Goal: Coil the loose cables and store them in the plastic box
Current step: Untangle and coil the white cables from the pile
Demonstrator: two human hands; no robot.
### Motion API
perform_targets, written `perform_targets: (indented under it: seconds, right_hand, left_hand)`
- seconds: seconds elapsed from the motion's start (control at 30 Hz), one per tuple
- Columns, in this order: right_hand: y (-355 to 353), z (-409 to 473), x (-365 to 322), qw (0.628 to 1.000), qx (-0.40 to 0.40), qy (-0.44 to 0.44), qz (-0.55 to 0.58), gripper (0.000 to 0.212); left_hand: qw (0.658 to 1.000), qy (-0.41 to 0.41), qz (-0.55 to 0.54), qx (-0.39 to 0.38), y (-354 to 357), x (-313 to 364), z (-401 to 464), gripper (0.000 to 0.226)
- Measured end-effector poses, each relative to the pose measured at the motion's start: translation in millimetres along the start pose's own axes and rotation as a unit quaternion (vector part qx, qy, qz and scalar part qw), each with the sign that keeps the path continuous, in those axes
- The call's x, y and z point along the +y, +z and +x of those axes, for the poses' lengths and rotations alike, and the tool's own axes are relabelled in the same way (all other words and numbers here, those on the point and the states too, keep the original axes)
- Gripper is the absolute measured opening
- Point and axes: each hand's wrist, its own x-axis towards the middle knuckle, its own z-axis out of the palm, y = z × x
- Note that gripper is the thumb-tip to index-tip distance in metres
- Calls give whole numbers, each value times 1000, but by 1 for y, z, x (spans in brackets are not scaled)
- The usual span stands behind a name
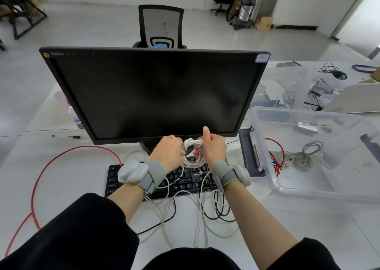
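A white cable coil (192, 153) hangs between my two hands, just above the black keyboard (185, 182). My left hand (167, 152) grips its left side and my right hand (212, 147) grips its right side, thumb pointing up. Loose white cable ends (202, 212) trail from the coil down over the keyboard toward me, mixed with a black cable (170, 218). The clear plastic box (265, 160) stands on the table to the right. Inside it lie a coiled grey cable (304, 156) and a red cable bundle (276, 163).
A large dark monitor (152, 93) stands right behind my hands. A long red cable (44, 175) loops across the table at left. A purple box lid (249, 152) leans beside the box. More clear bins (292, 86) and a pen (70, 136) sit farther back.
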Motion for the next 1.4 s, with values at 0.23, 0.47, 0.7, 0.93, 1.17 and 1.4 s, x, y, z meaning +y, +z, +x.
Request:
perform_targets:
  seconds: [0.23,0.47,0.7,0.93,1.17,1.4]
  right_hand:
    - [2,-5,8,977,-167,-102,-87,32]
    - [0,0,11,959,-185,-135,-164,16]
    - [1,2,10,956,-197,-121,-181,21]
    - [-2,3,5,961,-211,-109,-143,24]
    - [-7,0,1,969,-207,-95,-97,24]
    - [-32,9,-22,950,-173,-121,-229,25]
  left_hand:
    - [998,-39,-53,14,-12,-17,3,25]
    - [997,-32,-75,18,-17,-22,4,22]
    - [995,-24,-79,58,-12,-19,2,18]
    - [990,-11,-65,121,-12,-17,2,22]
    - [988,20,-63,137,-17,-14,3,23]
    - [974,32,-212,78,-22,-10,6,19]
